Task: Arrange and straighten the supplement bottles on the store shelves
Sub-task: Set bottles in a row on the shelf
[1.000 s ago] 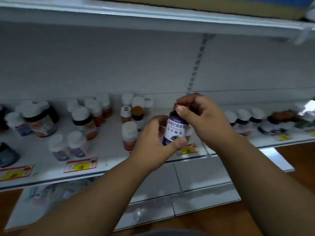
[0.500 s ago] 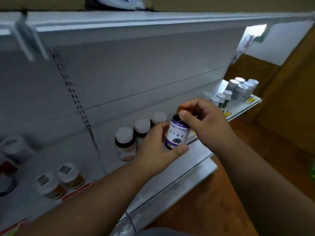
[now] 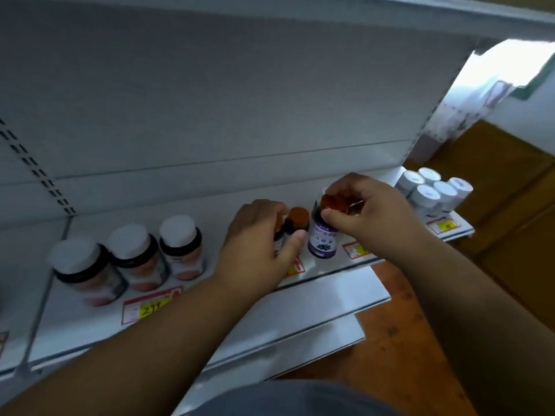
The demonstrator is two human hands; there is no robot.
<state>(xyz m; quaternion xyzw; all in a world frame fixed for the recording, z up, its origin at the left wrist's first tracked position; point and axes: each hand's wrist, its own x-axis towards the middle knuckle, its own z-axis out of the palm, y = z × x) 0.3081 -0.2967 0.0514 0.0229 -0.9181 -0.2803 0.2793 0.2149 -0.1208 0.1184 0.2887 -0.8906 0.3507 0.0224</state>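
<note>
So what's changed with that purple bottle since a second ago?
The purple-label bottle went from held in the air to down on the shelf. The left hand let it go and now grips a second brown-capped bottle beside it. The right hand still holds its cap.

I read "29" handwritten in black on the yellow price tag [image 3: 150, 307] at the shelf [image 3: 300, 298] edge, Chinese characters on the purple bottle [image 3: 322, 241] label too blurred for me to read, other tags [image 3: 444, 226] illegible
</note>
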